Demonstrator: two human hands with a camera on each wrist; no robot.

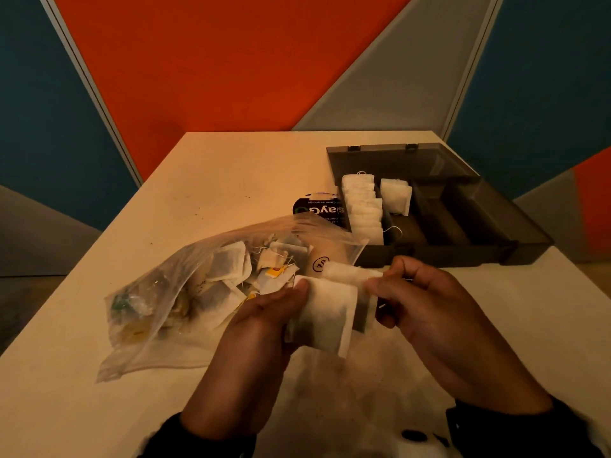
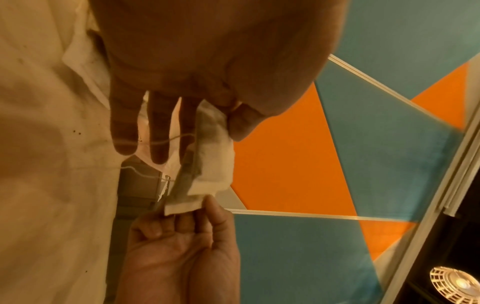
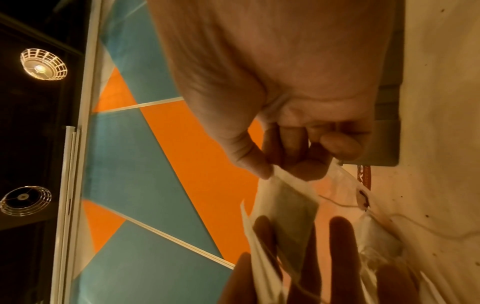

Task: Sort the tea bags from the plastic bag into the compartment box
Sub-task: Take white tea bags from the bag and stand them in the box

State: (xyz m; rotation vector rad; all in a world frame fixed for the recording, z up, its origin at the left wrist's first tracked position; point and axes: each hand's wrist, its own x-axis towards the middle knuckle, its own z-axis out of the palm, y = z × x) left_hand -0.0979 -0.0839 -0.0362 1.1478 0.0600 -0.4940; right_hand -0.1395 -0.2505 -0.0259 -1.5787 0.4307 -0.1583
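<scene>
Compartment box (image 1: pixel 489 233), dark translucent, lid open and laid back; landmark for all entries below.

- Inside box, nearest-left compartment: packed row of white tea bags (image 1: pixel 362 209), standing on edge. Next compartment rightward: a few more white bags (image 1: pixel 395 195), upright. Remaining compartments to the right: seemingly unfilled, though dark and hard to read.
- Left of box and nearer the camera: clear plastic bag (image 1: pixel 185 285), lying on its side on the pale table (image 1: pixel 231 166), mouth turned toward box; many tea bags inside, loosely heaped, some with yellow tags (image 1: pixel 274 272). Mouth facing box probably to shorten each transfer.
- Just beyond plastic bag, touching box's left wall: round black label or lid (image 1: pixel 317 208) with printed lettering, partly hidden.
- In front of box, raised off table: small stack of tea bags held between both hands (image 1: pixel 330 312).
 - Left hand (image 1: pixel 264 322): fingers lying fairly straight beneath the stack as support, thumb pressed on top at the left edge; string draped across fingers (image 2: pixel 158 142) in left wrist view.
 - Right hand (image 1: pixel 426 305): thumb and forefinger pinched on the right edge of the upper bag, remaining fingers curled in. Grip at opposite edges likely meant to peel one bag from the stack, or to square the stack before loading.

Status, as a judgement: sorting partly done; held bags not yet in box; bulk still in plastic bag. Risk: strings tangling between stacked bags.
</scene>
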